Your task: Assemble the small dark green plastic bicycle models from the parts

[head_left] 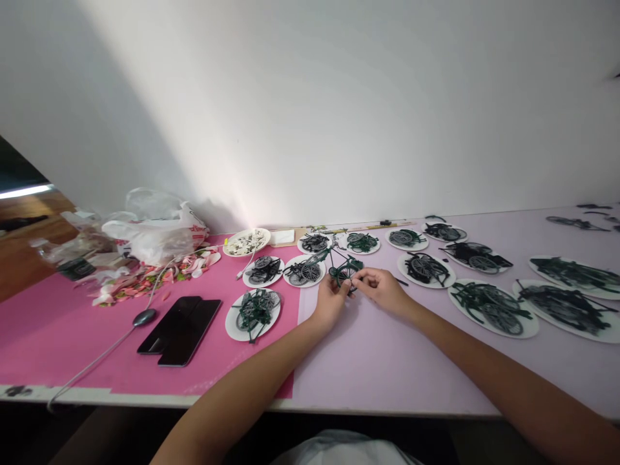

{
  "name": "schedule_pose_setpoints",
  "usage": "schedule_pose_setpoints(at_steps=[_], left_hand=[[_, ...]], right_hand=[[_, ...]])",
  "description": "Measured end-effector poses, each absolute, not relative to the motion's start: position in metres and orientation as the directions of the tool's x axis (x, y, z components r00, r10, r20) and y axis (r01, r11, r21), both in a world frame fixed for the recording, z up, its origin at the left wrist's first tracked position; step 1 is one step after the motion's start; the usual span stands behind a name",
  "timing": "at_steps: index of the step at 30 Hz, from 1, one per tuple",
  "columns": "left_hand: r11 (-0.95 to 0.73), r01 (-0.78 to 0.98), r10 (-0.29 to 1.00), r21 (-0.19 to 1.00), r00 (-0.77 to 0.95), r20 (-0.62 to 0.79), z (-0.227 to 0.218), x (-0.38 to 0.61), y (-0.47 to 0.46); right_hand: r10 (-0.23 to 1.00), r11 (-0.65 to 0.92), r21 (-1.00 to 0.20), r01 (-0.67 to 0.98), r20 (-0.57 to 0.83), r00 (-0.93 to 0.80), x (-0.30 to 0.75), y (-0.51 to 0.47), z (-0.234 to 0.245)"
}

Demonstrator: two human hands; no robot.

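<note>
Above the middle of the table I hold a small dark green model bicycle (pixel 345 263), with a spoked wheel near my fingers. My left hand (pixel 332 298) is closed on its lower left side. From the right, my right hand (pixel 380 289) pinches at the wheel area with thumb and forefinger; any small part between those fingertips is too small to make out. Just behind the model, white plates carry bicycle parts: a plate with grey wheels (pixel 305 281) to the left and a plate with green parts (pixel 367 250) beyond.
More plates of bicycle parts (pixel 493 330) spread to the right. On the pink left side lie two black phones (pixel 188 330), a computer mouse (pixel 144 317) with its cable, artificial petals (pixel 159 279) and a white plastic bag (pixel 155 236). A bowl of small white pieces (pixel 247 253) stands near the wall.
</note>
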State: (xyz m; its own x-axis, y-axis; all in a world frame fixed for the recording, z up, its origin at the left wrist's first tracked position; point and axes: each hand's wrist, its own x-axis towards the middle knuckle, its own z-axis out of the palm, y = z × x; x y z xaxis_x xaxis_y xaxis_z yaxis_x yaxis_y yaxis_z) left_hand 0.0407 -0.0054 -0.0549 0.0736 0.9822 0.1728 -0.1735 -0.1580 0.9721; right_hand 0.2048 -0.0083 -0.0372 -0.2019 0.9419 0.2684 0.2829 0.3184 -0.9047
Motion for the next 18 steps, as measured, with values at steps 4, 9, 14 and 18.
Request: schedule_pose_setpoints(at_steps=[4,9,14,18], left_hand=[[-0.160,-0.173,0.982,0.972,0.075,0.175,-0.0560,0.0410,-0.0045],[-0.162,-0.159,0.981,0.974,0.078,0.176,-0.0559,0.0400,-0.0051],[-0.167,-0.151,0.980,0.974,0.080,0.180,-0.0559,0.0399,-0.0048],[-0.179,-0.147,0.979,0.973,0.075,0.191,-0.0555,0.0400,-0.0045]], right_hand=[[0.948,0.291,-0.916,0.277,0.237,-0.213,0.2055,-0.0092,-0.0344],[0.948,0.288,-0.913,0.288,0.230,-0.218,0.2064,-0.0100,-0.0330],[0.948,0.287,-0.915,0.283,0.228,-0.223,0.2072,-0.0094,-0.0334],[0.946,0.290,-0.916,0.276,0.231,-0.227,0.2072,-0.0097,-0.0351]])
